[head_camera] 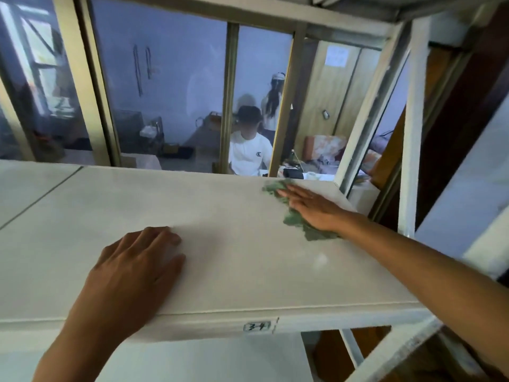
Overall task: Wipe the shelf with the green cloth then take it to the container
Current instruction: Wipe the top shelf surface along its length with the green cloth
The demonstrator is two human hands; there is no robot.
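The white shelf (pixel 225 244) runs across the middle of the head view. A crumpled green cloth (pixel 296 219) lies on its far right part. My right hand (pixel 311 206) presses flat on the cloth with fingers stretched out, covering its middle. My left hand (pixel 137 267) rests palm down on the bare shelf near the front edge, holding nothing. No container is in view.
White metal uprights (pixel 411 128) frame the shelf's right end. A glass window with gold frames (pixel 286 106) stands right behind the shelf; two people are visible beyond it. A label reading 3-4 (pixel 257 326) sits on the shelf's front lip. Another shelf hangs overhead.
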